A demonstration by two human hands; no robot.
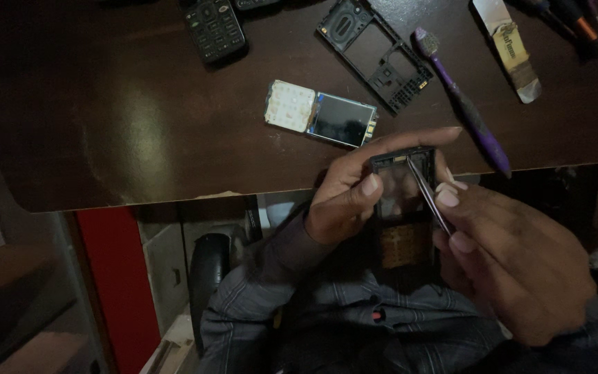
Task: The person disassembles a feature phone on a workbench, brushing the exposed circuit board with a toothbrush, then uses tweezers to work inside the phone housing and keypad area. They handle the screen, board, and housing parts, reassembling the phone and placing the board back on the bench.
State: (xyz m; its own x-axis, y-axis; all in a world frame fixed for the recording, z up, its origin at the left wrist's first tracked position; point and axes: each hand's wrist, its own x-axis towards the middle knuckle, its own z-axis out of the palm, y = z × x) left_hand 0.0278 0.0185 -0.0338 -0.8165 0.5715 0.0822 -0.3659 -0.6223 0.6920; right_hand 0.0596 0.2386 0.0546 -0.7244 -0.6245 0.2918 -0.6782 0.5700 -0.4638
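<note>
- Right hand (513, 266) fingers (451, 201) are pinching shut on thin metal tweezers (429, 196), tips poking into the top of a black phone frame (405, 208).
- Left hand (354, 197) fingers are wrapping closed around that frame, holding it just off the surface (105, 104) edge, over the lap.
- At 11 o'clock of the frame, a keypad-and-screen board (321, 114) is lying flat.
- At 12, an empty phone housing (374, 52); at 1, a purple toothbrush (461, 100).

dark wooden table (105, 104) — dim light | red panel (115, 277) below
</note>
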